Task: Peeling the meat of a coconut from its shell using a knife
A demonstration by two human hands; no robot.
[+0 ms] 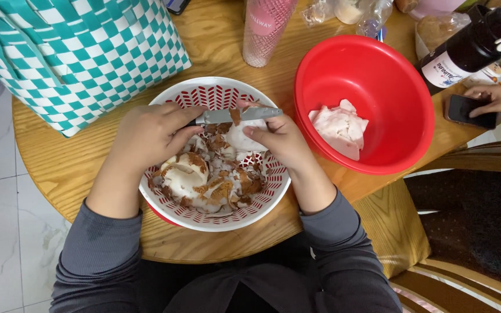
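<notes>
Soft, even daylight; sharp focus, faint shadows.

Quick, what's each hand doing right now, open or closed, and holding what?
Left hand: closed on the handle of a knife.
Right hand: closed around a white coconut piece over the strainer basket.
</notes>
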